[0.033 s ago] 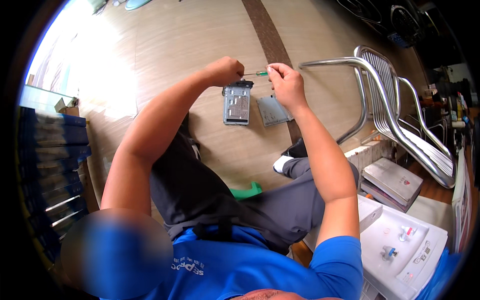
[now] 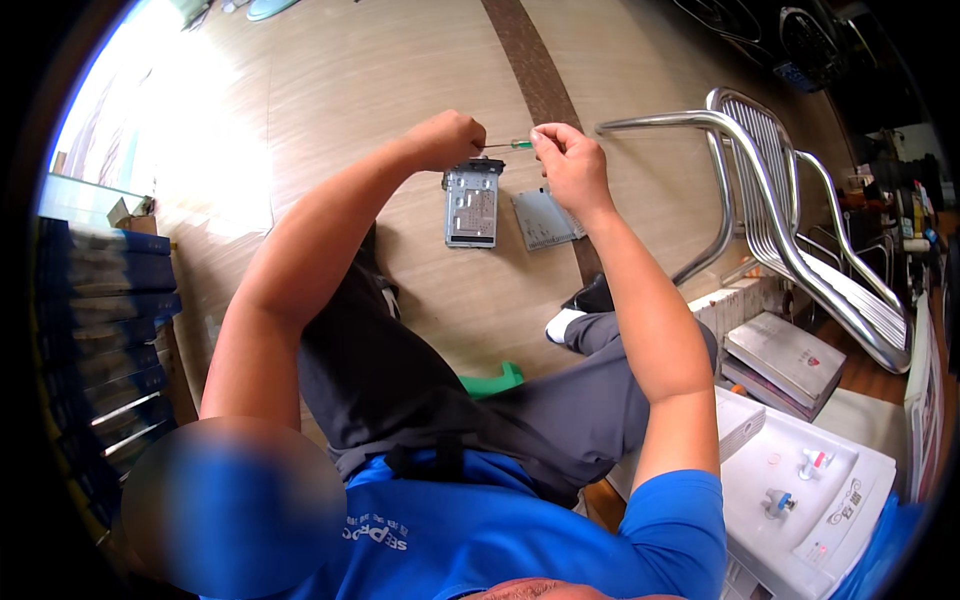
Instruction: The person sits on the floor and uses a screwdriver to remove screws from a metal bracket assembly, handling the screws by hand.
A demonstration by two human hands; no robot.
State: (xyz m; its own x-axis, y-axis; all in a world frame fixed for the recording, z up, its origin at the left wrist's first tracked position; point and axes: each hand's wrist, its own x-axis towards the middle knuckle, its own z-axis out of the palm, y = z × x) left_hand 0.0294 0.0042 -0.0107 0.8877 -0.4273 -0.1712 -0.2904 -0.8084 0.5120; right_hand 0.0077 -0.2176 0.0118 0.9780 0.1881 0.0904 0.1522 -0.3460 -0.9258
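Observation:
Between the thumb and fingers of my right hand point(image 2: 572, 172), a thin screwdriver point(image 2: 522, 144) with a green handle lies level, its shaft pointing left. Its tip reaches my left hand point(image 2: 448, 140), which is closed at the far end of a silver metal box unit point(image 2: 471, 208) with a dark front part. Whatever the left fingers grip, if anything, is hidden behind the hand. The box rests on the floor with its slotted metal face up. Just right of it, below my right hand, lies a flat metal cover plate point(image 2: 543, 220).
A tubular metal chair point(image 2: 775, 200) stands at the right. Nearer are stacked books point(image 2: 785, 360) and a white water dispenser point(image 2: 840, 500) with two taps. Blue binders or boxes point(image 2: 110, 300) line the left side. Something green point(image 2: 493, 383) shows under my legs.

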